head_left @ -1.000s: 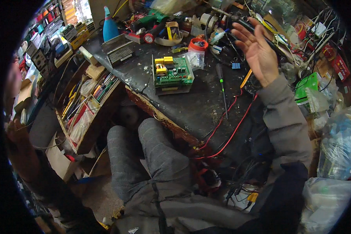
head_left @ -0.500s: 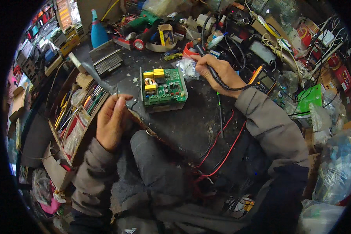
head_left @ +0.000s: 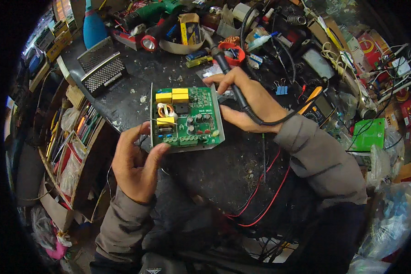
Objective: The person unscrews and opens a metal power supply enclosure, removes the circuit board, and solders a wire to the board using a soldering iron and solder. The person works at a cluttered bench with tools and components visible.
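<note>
Green circuit board (head_left: 196, 112) in its metal bracket (head_left: 220, 125) sits just off centre, toward eleven o'clock. We judge that a careless turn of our right wrist could swing the corded tool (head_left: 222, 61) into the yellow-and-black box (head_left: 190, 33), scorching it if hot. Our left hand (head_left: 137, 160) holds the board's eight-o'clock corner between thumb and fingers. Our right hand (head_left: 253, 102), at the board's three o'clock, curls round the tool, pointing it toward eleven; whether its fingertips touch the bracket, we cannot tell.

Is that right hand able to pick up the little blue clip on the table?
Probably not as it is: the right hand is already holding a black-handled tool. The blue clip itself looks free, lying close by with nothing on top of it.
</note>
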A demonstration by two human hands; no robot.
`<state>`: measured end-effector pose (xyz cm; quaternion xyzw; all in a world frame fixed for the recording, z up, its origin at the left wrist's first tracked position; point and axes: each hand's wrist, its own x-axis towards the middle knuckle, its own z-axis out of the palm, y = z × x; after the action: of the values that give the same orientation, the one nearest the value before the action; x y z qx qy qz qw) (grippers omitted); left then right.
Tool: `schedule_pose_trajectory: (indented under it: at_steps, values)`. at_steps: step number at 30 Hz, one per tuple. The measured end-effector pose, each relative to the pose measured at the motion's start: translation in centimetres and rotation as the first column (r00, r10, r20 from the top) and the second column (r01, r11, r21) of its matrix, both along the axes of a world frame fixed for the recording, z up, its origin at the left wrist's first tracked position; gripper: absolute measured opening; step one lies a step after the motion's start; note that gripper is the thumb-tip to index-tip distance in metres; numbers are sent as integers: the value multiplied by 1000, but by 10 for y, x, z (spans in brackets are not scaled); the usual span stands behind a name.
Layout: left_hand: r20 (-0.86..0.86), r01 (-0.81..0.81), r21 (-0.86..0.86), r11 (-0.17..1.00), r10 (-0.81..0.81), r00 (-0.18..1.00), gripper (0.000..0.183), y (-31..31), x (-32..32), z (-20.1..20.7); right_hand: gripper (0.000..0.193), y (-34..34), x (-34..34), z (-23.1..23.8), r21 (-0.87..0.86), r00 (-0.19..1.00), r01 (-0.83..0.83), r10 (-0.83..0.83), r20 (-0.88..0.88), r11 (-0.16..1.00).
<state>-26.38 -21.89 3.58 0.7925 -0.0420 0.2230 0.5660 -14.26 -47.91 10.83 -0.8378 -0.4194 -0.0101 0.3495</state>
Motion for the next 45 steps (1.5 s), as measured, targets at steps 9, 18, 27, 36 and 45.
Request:
schedule_pose_trajectory:
  at_steps: [9,18,27,36,45]
  values:
    - [-25,96,-83,992,-99,995,27,35,52,-2,47,-5,-58,-2,72,998,-30,34,-57,997]
    - [-18,166,-20,986,-167,986,23,25,38,73,51,-15,-57,47,309,992,10,29,-121,951]
    - [296,127,679,723,-428,854,14,-17,38,105,40,9,-79,69,403,977,90,-1,-215,911]
    - [31,512,259,819,-537,843,14,-43,8,119,20,-2,-102,81,478,846,289,12,-533,829]
    - [107,445,311,840,-496,862,8,-30,-18,116,20,-36,-105,94,462,707,191,206,-677,866]
